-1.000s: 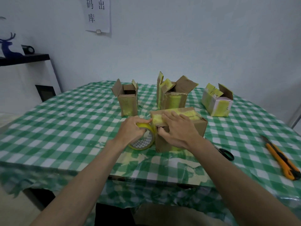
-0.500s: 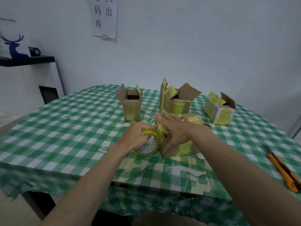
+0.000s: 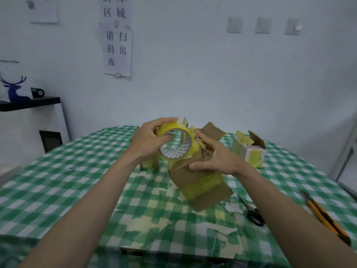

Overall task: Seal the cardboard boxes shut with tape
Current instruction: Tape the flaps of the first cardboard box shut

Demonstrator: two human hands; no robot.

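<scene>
At frame centre the left hand (image 3: 148,140) grips the tape roll (image 3: 174,144), raised just above the box (image 3: 201,182). The right hand (image 3: 214,157) holds the box's upper end; the box's long axis slants toward lower right, tipped on the worktop (image 3: 58,180).

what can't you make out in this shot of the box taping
Head view only:
- Two boxes behind the tape roll: mostly hidden by the left hand and the roll.
- Top of the tilted box: covered by the right hand; blurred.
- Scissors: partly behind the right forearm.
- Utility knife: partly behind the forearm.
</scene>
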